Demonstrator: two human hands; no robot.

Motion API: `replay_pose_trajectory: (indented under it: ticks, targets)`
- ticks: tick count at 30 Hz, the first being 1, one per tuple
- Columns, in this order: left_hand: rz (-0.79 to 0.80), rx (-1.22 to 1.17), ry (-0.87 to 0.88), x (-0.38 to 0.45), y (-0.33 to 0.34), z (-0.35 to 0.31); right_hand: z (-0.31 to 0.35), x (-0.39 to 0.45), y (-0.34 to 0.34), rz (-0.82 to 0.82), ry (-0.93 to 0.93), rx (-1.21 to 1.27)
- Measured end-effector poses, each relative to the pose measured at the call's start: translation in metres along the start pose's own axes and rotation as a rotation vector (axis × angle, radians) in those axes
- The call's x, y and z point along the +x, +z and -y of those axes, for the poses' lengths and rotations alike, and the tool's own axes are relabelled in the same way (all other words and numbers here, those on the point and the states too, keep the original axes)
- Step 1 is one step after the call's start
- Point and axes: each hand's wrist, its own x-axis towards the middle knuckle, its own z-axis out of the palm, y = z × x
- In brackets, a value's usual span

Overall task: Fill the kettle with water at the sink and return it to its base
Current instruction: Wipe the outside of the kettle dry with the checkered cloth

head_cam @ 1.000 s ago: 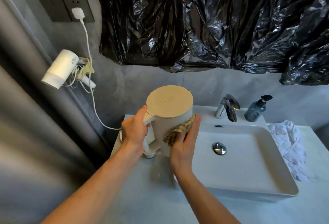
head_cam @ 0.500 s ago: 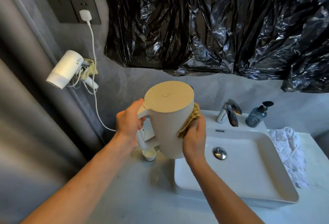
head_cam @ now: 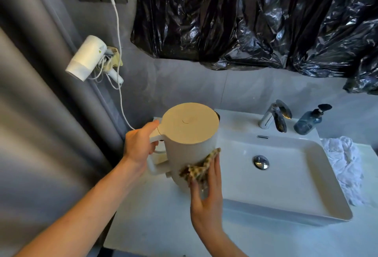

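- The kettle (head_cam: 191, 134) looks like matt cream plastic, smooth.
- Under the right hand's fingers (head_cam: 214, 166), a rough woven checked cloth (head_cam: 199, 169).
- The sink (head_cam: 286, 175) is glossy white ceramic.
- The tap (head_cam: 275, 116) is polished metal.
- The sheeting (head_cam: 255, 17) is crinkled, glossy black plastic.

No text, label, brand or number can be read anywhere. The kettle (head_cam: 191, 132) lid carries only a plain round dimple at its centre. The hair dryer (head_cam: 87, 59), at about ten o'clock from the kettle, bears a small green mark too blurred to make out. The soap bottle (head_cam: 308, 120) front shows no legible print.
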Motion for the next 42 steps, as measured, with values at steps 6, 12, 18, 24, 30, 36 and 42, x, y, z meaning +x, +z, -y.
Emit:
replay_pose_trajectory:
  ticks: [6, 12, 18, 24, 30, 36, 42]
  targets:
    - [0.112, -0.005, 0.040, 0.006, -0.039, 0.004, 0.000, 0.007, 0.014, 0.044, 0.073, 0.057]
    - [0.230, 0.015, 0.081, 0.018, -0.069, -0.019, 0.024, 0.047, 0.015, 0.058, 0.123, 0.242]
    - [0.365, 0.025, 0.085, 0.031, -0.081, -0.049, 0.078, 0.103, 0.013, 0.227, 0.084, 0.208]
    - [0.396, -0.002, 0.088, 0.040, -0.080, -0.069, 0.128, 0.108, 0.015, 0.284, -0.037, 0.185]
    - [0.468, -0.067, 0.018, 0.050, -0.075, -0.084, 0.116, 0.080, 0.017, 0.256, -0.085, 0.247]
    - [0.524, -0.120, 0.076, 0.050, -0.060, -0.093, 0.122, 0.068, 0.015, 0.264, -0.207, 0.321]
    - [0.592, -0.084, 0.143, 0.052, -0.051, -0.105, 0.148, 0.102, 0.003, 0.456, -0.196, 0.296]
